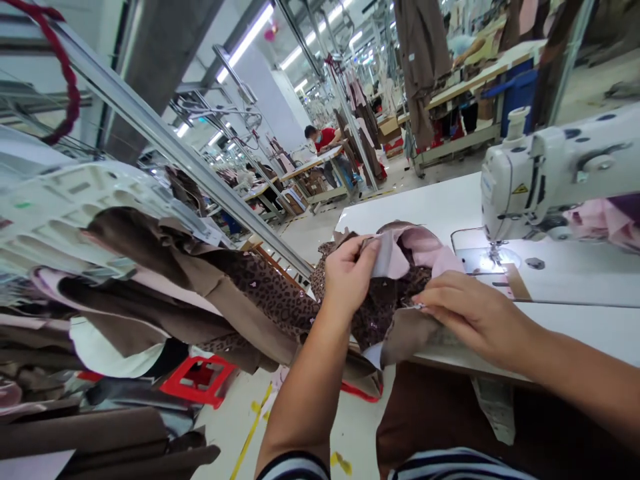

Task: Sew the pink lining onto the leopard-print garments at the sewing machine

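Observation:
A garment with leopard-print fabric (385, 307) and pale pink fabric (425, 247) is bunched at the left end of the white sewing table (415, 203). My left hand (347, 270) pinches a pale edge of it between thumb and fingers, raised over the print. Lower and to the right, my right hand (475, 317) is closed on another edge of the same garment, near a brown flap (407, 333) that hangs over the table's front. The sewing machine (530, 180) stands right of both hands, its needle area (495, 253) lit and apart from the cloth.
On the left, a white plastic hanger rack (85, 207) carries brown and leopard-print pieces (270, 287) reaching toward the table. A red stool (200, 380) stands below. A metal pole (200, 173) slants across. Farther back, a person in red (327, 139) leans over another table.

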The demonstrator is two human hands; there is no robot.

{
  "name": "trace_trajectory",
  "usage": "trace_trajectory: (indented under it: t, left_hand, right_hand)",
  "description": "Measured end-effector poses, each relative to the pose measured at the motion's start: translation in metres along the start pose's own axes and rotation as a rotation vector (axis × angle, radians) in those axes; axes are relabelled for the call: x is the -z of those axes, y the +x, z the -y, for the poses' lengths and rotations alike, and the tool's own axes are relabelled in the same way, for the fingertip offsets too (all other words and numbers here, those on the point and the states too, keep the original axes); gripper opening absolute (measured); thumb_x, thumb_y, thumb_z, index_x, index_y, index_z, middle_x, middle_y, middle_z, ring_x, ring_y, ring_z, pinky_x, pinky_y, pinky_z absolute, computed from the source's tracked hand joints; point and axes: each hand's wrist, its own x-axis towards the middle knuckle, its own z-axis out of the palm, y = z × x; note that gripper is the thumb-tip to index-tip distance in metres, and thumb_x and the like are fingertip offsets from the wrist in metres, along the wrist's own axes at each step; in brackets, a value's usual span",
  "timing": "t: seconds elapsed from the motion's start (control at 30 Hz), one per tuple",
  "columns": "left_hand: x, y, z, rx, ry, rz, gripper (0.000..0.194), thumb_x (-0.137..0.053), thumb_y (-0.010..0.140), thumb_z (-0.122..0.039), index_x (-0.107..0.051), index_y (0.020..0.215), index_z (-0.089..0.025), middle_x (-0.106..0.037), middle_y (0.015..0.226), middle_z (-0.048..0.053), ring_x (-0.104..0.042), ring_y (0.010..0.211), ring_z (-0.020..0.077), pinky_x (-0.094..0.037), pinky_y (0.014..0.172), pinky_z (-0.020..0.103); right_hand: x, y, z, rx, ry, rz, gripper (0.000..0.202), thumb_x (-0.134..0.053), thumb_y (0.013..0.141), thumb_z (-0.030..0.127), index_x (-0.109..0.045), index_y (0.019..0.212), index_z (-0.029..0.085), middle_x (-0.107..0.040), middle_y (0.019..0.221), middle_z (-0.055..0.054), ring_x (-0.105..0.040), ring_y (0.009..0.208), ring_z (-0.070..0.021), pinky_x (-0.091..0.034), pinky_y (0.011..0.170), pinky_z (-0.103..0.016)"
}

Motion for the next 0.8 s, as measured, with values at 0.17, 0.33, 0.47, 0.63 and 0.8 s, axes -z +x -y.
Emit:
trace_trajectory:
  t: [0.17,0.33,0.47,0.63,0.8]
  left_hand:
    - [0.0,-0.074,-0.021,0.157,-0.345,0.03,0.025,-0.075,0.085,-0.043,-0.08,0.084,-0.018,-0.076,0.076,0.004,-0.067,0.067,0.016,-0.055,0.066,0.026]
    - [-0.016,-0.125,0.0,0.328,-0.507,-0.007,0.026,-0.083,0.078,-0.046,-0.081,0.075,-0.02,-0.076,0.078,0.007,-0.069,0.075,0.0188,-0.056,0.074,0.03]
    - [-0.021,-0.137,0.004,0.406,-0.575,-0.065,0.03,-0.083,0.078,-0.052,-0.083,0.079,-0.022,-0.075,0.081,0.007,-0.068,0.079,0.019,-0.055,0.08,0.032]
    - [-0.027,-0.145,-0.001,0.459,-0.634,-0.078,0.035,-0.081,0.08,-0.057,-0.083,0.079,-0.021,-0.073,0.083,0.007,-0.066,0.082,0.0183,-0.053,0.08,0.031]
    - [-0.029,-0.148,0.001,0.395,-0.578,-0.06,0.035,-0.074,0.087,-0.055,-0.084,0.084,-0.021,-0.076,0.085,0.008,-0.069,0.083,0.0189,-0.054,0.08,0.03]
  right_hand:
    - [-0.006,0.002,0.004,0.036,0.044,0.017,0.025,-0.045,0.106,0.027,-0.07,0.107,0.023,-0.07,0.09,-0.007,-0.064,0.085,-0.0209,-0.053,0.074,-0.034]
    - [-0.02,-0.021,0.009,-0.067,0.087,0.145,0.022,-0.048,0.106,0.029,-0.066,0.096,0.021,-0.067,0.081,-0.005,-0.062,0.077,-0.0201,-0.05,0.068,-0.033]
    - [-0.029,-0.028,0.018,-0.054,0.113,0.137,0.02,-0.048,0.106,0.027,-0.065,0.096,0.022,-0.069,0.085,-0.005,-0.063,0.081,-0.0203,-0.051,0.072,-0.034]
    - [-0.027,-0.023,0.025,-0.013,0.077,0.107,0.02,-0.05,0.104,0.021,-0.066,0.092,0.021,-0.07,0.085,-0.006,-0.064,0.082,-0.0198,-0.053,0.072,-0.034]
    - [-0.024,-0.023,0.023,-0.001,0.056,0.115,0.015,-0.053,0.103,0.021,-0.064,0.092,0.02,-0.07,0.083,-0.005,-0.065,0.077,-0.0187,-0.053,0.069,-0.032]
